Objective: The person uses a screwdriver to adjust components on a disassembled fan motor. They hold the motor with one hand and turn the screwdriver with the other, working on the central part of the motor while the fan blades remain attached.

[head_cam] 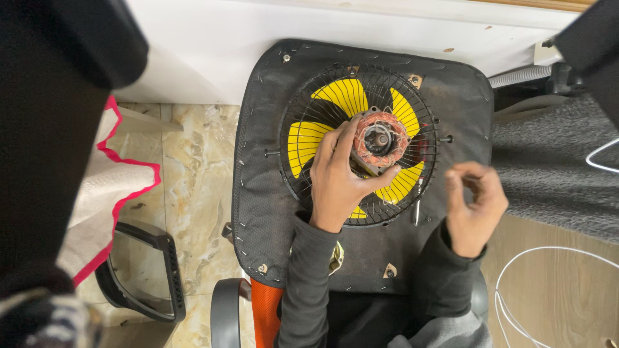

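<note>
A round black wire fan guard (291,122) with yellow blades (309,138) behind it lies flat on an overturned black chair seat (258,180). At its centre sits the bare motor (379,138) with copper windings. My left hand (335,180) grips the motor from the near side, thumb under it and fingers on its left edge. My right hand (474,200) hovers off the guard's right rim, thumb and fingers pinched together; whether something small is between them I cannot tell. A slim metal tool (417,205) lies on the seat beside the guard.
A white wall panel (213,51) runs along the far side. Marble floor tiles (193,180) lie left, with a black chair armrest (145,270) and pink-edged cloth (103,187). Grey fabric (548,167), a white wire (548,258) and a wooden surface (554,290) are at right.
</note>
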